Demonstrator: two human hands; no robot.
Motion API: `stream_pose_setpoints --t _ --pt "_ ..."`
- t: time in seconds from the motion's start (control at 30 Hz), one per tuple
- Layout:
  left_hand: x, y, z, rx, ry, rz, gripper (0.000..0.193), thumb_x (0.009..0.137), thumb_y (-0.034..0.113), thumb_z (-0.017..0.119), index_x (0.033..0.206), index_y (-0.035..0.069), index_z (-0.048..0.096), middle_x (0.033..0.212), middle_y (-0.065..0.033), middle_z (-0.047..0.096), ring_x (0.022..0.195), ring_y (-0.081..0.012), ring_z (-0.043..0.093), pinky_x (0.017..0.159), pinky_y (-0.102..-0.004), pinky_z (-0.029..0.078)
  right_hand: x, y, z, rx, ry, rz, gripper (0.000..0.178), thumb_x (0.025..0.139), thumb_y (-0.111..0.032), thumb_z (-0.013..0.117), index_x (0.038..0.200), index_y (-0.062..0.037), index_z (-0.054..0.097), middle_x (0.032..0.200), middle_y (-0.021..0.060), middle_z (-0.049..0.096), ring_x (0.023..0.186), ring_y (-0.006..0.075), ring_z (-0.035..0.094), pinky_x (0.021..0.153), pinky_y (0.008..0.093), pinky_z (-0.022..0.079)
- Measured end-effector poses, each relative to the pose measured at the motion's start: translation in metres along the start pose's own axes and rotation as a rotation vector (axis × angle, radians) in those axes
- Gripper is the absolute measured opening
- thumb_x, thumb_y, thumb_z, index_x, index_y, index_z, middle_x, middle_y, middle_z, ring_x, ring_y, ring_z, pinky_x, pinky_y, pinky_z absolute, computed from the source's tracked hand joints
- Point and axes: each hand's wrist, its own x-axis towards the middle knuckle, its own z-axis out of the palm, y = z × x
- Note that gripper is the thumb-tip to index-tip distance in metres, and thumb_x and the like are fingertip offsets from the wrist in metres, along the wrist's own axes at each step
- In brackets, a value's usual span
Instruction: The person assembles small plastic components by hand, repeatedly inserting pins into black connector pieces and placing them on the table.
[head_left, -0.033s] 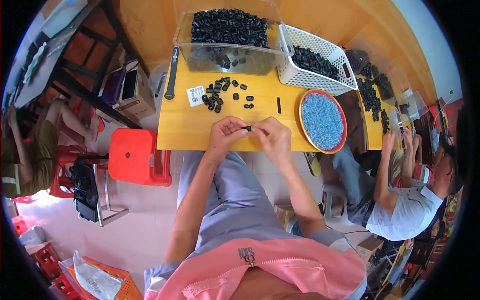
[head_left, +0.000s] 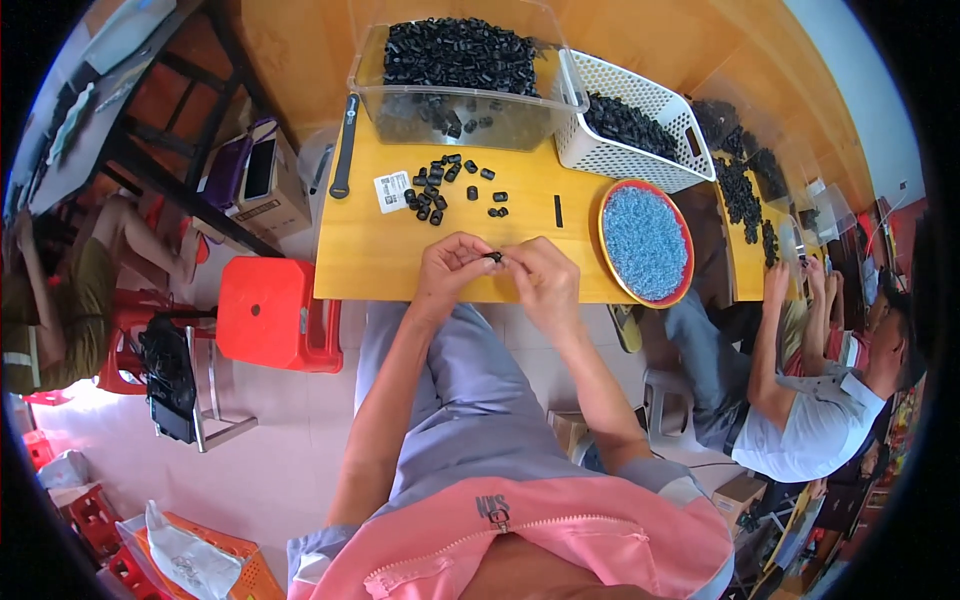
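Observation:
Over the near edge of the yellow table, my left hand pinches a small black plastic part between thumb and fingertips. My right hand meets it from the right, its closed fingertips on the same part. Fingers cover most of the piece, so its exact shape is hidden. Beyond my hands lie several loose black cylindrical parts, some beside a white printed label. To the right of them is a thin black strip.
A clear plastic bin and a white perforated basket, both with black parts, stand at the back. A round tray of bluish small pieces sits right. A black-handled tool lies left. Red stool at left; co-worker at right.
My right hand has shifted very slightly left, its fingers still at the small black part. My left hand stays in place. The co-worker's head on the right has moved a little.

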Motion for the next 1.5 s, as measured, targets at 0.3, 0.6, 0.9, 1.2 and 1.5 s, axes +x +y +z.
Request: stream_pose_setpoints --t 0.3,0.6,0.9,1.2,1.5 --pt "0.0 -0.003 -0.002 -0.053 0.061 -0.007 0.01 0.078 -0.002 0.058 0.088 0.0 0.055 0.085 -0.0115 0.063 0.076 -0.0167 0.063 0.07 -0.0266 0.051 0.01 0.029 0.013 -0.007 0.103 0.181 0.009 0.075 0.001 0.059 0.083 0.0019 0.063 0.074 0.0118 0.058 0.06 0.0226 0.058 0.055 0.03 0.046" --pt "0.001 -0.003 -0.002 -0.08 0.061 -0.009 0.01 0.079 -0.002 0.059 0.088 0.0 0.055 0.085 -0.0111 0.064 0.076 -0.0166 0.063 0.07 -0.0255 0.051 0.029 0.068 0.033 -0.211 -0.077 0.118 0.012 0.073 -0.004 0.06 0.084 -0.002 0.064 0.078 0.0116 0.055 0.078 0.0285 0.056 0.067 0.0382 0.045" --pt "0.002 -0.008 0.0 -0.077 0.089 0.031 0.011 0.079 -0.002 0.059 0.089 0.001 0.056 0.082 -0.0091 0.063 0.073 -0.0145 0.063 0.068 -0.0242 0.05 0.013 0.062 0.013 0.377 -0.061 0.467 0.01 0.08 -0.005 0.058 0.087 0.0012 0.061 0.076 0.0073 0.061 0.065 0.0143 0.058 0.061 0.026 0.046" --pt "0.002 -0.008 -0.001 -0.061 0.091 0.008 0.012 0.079 -0.001 0.061 0.09 0.001 0.057 0.081 -0.0075 0.063 0.074 -0.0134 0.062 0.067 -0.0232 0.05 0.007 0.026 -0.001 0.786 -0.139 0.555 0.012 0.081 -0.002 0.06 0.092 0.0037 0.061 0.076 0.003 0.061 0.068 0.0067 0.056 0.062 0.0199 0.047" --pt "0.004 -0.007 0.0 -0.032 0.083 0.006 0.012 0.079 -0.002 0.061 0.09 -0.001 0.057 0.08 -0.0086 0.063 0.073 -0.0137 0.062 0.068 -0.0237 0.05 0.004 0.021 0.008 0.358 -0.089 0.372 0.01 0.077 0.0 0.061 0.087 0.0044 0.062 0.075 0.0092 0.062 0.064 0.0131 0.059 0.06 0.0243 0.047"
